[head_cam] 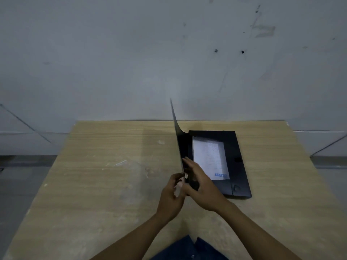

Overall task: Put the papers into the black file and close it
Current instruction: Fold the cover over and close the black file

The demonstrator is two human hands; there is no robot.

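The black file (238, 162) lies on the wooden table (105, 166), right of centre. White papers (209, 158) rest inside it, framed by its inner flaps, with a blue stamp at their near right corner. The file's cover (177, 136) stands nearly upright along the left side, seen edge-on. My left hand (171, 197) pinches the cover's near edge from the left. My right hand (201, 186) lies against the cover's inner side at the near left corner of the file, fingers stretched along it.
A pale wall with dark marks rises directly behind the table's far edge. The table's left half shows bare wood with light scuffs. Grey floor shows to both sides of the table. My blue-clad lap (189, 248) is at the bottom edge.
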